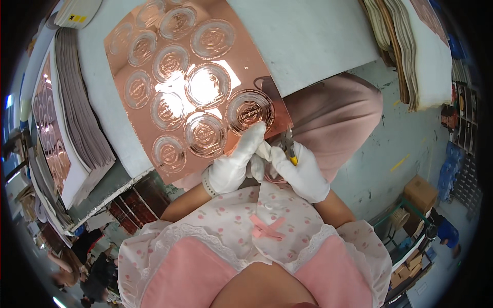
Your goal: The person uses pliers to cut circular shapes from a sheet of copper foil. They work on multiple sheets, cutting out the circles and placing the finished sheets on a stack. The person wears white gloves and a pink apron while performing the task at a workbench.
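**While my left hand grips the copper-coloured sheet, my right holds the pliers**

Because the copper-coloured embossed sheet (119,91) runs out from my hands onto the table (308,46), I have only its near end close to me. My gloved left hand (231,164) is closed on the near edge, one digit lying on top just beside the nearest round medallion (251,112); the part of my grip underneath is hidden. My gloved right hand (304,173) is closed around small pliers with a yellow handle (293,157), their metal head pointing away from me just beside the sheet's corner. The fingers of both hands meet between the two; whether they pinch anything there, I cannot tell.

I judge the sheet light and thin, springy across its width, and stiffer where the raised circles are pressed in. Its polished face looks slippery under cotton-like gloves, and likely to crease or scratch. I would take hold at the plain border, near the corners, with a second support under the middle, and keep pressure off the medallions.

Beyond my left hand, to its left, stands a grey stack of sheets (82,102); my draped knee (339,113) lies just past my right hand.
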{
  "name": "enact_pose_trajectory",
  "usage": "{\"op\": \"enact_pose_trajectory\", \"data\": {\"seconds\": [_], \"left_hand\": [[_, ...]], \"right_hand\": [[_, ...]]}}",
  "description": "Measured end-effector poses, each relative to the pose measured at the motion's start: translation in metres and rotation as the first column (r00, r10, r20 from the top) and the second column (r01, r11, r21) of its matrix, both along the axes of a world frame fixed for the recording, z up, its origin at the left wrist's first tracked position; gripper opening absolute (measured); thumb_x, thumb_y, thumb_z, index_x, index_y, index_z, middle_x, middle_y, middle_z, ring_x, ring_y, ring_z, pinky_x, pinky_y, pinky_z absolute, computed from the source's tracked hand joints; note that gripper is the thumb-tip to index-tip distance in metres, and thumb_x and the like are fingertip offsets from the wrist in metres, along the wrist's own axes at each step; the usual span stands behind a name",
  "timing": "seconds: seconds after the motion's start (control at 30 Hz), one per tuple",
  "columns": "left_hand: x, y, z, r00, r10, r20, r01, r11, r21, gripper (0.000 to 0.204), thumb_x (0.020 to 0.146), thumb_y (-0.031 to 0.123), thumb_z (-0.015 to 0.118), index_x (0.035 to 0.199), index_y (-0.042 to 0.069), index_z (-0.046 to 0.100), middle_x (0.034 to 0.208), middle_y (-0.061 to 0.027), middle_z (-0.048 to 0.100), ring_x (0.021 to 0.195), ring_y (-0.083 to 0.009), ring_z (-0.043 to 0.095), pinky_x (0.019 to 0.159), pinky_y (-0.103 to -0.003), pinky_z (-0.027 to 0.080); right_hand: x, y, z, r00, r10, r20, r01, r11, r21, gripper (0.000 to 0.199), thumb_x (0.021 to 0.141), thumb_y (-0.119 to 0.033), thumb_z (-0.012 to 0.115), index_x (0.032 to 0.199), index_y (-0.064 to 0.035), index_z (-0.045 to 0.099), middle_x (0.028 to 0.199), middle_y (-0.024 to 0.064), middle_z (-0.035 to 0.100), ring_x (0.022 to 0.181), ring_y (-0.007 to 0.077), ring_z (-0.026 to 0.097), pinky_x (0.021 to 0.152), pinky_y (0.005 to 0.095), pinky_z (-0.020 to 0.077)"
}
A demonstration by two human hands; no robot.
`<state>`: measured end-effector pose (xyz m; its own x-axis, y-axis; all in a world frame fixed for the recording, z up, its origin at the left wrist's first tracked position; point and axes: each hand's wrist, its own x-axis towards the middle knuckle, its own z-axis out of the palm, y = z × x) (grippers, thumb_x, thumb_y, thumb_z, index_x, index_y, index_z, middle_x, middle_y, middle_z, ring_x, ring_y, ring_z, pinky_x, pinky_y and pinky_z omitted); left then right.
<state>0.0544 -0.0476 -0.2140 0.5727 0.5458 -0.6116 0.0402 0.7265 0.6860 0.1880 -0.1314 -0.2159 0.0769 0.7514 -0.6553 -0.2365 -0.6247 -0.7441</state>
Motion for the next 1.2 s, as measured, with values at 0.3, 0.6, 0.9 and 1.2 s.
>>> {"op": "enact_pose_trajectory", "data": {"seconds": [0.3, 0.6, 0.9, 1.2], "left_hand": [[-0.007, 0.003, -0.008, 0.996, -0.085, 0.039, 0.088, 0.993, -0.074, 0.041, 0.09, 0.039, 0.041, 0.075, 0.003, 0.056, 0.076, -0.0093, 0.059, 0.048, -0.0122, 0.049, 0.046, -0.022, 0.041], [-0.003, -0.001, -0.003, 0.999, -0.037, -0.034, 0.035, 0.997, -0.07, 0.048, 0.09, 0.036, 0.041, 0.061, 0.002, 0.058, 0.063, -0.0112, 0.06, 0.037, -0.0124, 0.048, 0.036, -0.021, 0.039], [0.011, -0.002, -0.008, 0.998, -0.065, -0.008, 0.065, 0.998, -0.022, 0.05, 0.09, 0.043, 0.038, 0.064, 0.004, 0.058, 0.055, -0.0056, 0.056, 0.04, -0.012, 0.048, 0.04, -0.022, 0.037], [0.02, 0.001, -0.008, 0.997, 0.004, 0.082, -0.001, 0.999, -0.037, 0.039, 0.089, 0.034, 0.045, 0.066, 0.004, 0.055, 0.06, -0.0071, 0.057, 0.041, -0.0107, 0.046, 0.038, -0.022, 0.038]], "right_hand": [[0.025, -0.002, 0.002, 0.967, 0.105, 0.234, -0.069, 0.985, -0.16, 0.04, 0.079, -0.038, 0.061, 0.069, 0.0009, 0.059, 0.055, 0.004, 0.05, 0.052, 0.0071, 0.042, 0.049, 0.0258, 0.0371], [0.047, 0.007, 0.015, 0.902, 0.334, 0.274, -0.294, 0.939, -0.178, 0.041, 0.077, -0.039, 0.063, 0.073, 0.0023, 0.057, 0.061, 0.0037, 0.054, 0.057, 0.0081, 0.048, 0.053, 0.0256, 0.0405], [0.027, -0.003, -0.003, 0.992, 0.122, -0.017, -0.123, 0.989, -0.086, 0.026, 0.082, -0.027, 0.057, 0.08, -0.0019, 0.052, 0.063, 0.001, 0.05, 0.053, 0.0065, 0.046, 0.049, 0.0236, 0.0386], [0.03, -0.002, 0.0, 0.999, 0.047, 0.021, -0.044, 0.989, -0.144, 0.02, 0.079, -0.021, 0.061, 0.076, -0.0042, 0.05, 0.061, -0.0034, 0.047, 0.051, 0.0029, 0.041, 0.044, 0.0207, 0.0333]]}}
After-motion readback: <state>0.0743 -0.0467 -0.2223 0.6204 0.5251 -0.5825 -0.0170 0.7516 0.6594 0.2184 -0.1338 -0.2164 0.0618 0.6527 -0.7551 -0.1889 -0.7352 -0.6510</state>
